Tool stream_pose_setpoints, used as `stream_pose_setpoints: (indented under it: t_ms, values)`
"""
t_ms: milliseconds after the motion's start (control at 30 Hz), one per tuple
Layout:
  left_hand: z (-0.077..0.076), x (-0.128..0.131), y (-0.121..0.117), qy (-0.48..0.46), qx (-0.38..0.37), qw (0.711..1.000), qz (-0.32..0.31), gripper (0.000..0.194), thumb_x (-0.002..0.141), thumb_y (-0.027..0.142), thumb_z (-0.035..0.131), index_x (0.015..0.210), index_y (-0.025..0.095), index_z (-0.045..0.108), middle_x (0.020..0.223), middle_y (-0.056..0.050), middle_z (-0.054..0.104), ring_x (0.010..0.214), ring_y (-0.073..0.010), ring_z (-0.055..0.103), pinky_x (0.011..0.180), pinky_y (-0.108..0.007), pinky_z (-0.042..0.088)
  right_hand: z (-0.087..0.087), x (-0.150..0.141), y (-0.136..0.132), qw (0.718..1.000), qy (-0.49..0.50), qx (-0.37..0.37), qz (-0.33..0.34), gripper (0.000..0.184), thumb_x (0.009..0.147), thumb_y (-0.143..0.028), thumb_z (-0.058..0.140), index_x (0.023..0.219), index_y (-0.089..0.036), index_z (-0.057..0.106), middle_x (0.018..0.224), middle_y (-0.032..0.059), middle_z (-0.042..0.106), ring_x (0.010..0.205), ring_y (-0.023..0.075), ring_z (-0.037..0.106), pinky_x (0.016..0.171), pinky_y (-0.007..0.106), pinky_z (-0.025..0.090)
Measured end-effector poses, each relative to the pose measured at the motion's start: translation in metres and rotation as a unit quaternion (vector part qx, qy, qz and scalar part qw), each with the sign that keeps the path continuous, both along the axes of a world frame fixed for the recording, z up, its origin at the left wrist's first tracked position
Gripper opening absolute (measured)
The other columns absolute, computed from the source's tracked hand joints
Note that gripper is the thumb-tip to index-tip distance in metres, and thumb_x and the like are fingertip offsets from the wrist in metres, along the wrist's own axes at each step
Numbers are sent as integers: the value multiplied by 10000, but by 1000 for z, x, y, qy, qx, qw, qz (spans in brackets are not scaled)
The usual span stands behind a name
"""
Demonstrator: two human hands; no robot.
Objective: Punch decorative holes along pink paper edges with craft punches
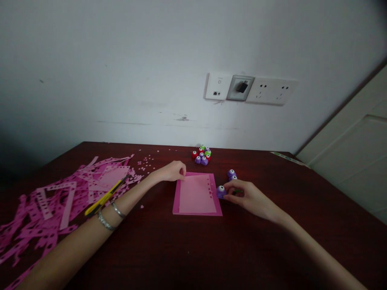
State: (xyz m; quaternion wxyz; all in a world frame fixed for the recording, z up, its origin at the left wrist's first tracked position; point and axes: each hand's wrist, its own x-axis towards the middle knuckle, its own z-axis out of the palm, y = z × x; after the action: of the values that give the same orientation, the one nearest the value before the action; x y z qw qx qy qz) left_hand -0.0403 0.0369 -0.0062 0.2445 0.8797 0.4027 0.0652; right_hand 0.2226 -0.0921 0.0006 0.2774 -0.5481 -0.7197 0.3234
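Note:
Two pink paper sheets lie stacked on the table, a pale pink sheet (196,197) over a larger, deeper pink sheet (176,207). A column of small holes, showing darker pink, runs along the pale sheet's right side. My left hand (174,171) pinches the stack near its top left corner, fingers closed. At the right edge, my right hand (246,193) grips a purple craft punch (221,192) with a white and black button; the punch sits against the paper's edge. Just behind that hand stand more purple punches (231,174), and a bit of green shows under its fingers.
Several red, green and purple punches (201,155) cluster at the back by the wall. Punched pink paper strips (69,201) and tiny cut-outs (145,163) litter the left side. A yellow utility knife (105,196) rests there. Wall sockets (269,92) are above the table.

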Motion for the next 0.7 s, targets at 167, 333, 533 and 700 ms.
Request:
stream_pose_setpoints:
  t_ms: [167,333,533,700]
  values:
    - [3,-7,6,-59,-62,996,-20,112,666,257,584,674,149,615,615,-3,600,573,-116,522,541,-241,374,2,0,0,1000,-7,0,6,165,739,-254,611,891,-206,650,788,16,638,694,159,586,596,271,442]
    - [7,-13,8,-144,-151,978,-6,132,669,274,606,697,147,631,581,4,579,542,-89,485,529,-232,364,2,2,1,1000,-7,3,4,149,757,-249,593,886,-199,649,785,17,624,657,147,566,583,265,457]
    - [8,-17,9,-182,-248,951,26,160,645,279,644,710,132,642,573,3,564,516,-80,453,518,-240,345,-2,4,2,1000,0,-19,13,181,785,-261,562,935,-169,604,813,34,611,638,137,562,560,261,478]
    - [7,-19,10,-198,-283,938,29,143,639,258,652,713,136,652,590,-4,567,542,-85,462,527,-243,336,-5,3,2,999,14,-19,25,186,797,-267,547,956,-182,590,892,47,613,689,144,572,569,266,495]
